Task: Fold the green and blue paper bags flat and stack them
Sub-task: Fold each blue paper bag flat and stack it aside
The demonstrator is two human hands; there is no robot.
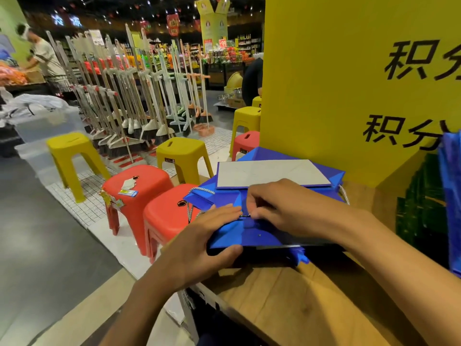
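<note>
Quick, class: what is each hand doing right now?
Left hand: holds the blue bag at its near edge, thumb underneath.
Right hand: fingers curled, pinching the same bag's middle.

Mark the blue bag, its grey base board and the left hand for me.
blue bag [239, 236], head view, near folded flap.
grey base board [272, 173], head view, its middle.
left hand [202, 240], head view, back of the hand.

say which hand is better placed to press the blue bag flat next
Left, probably: the left hand lies on the blue bag, thumb at its near edge; the right hand is curled, pinching at the middle.
</note>
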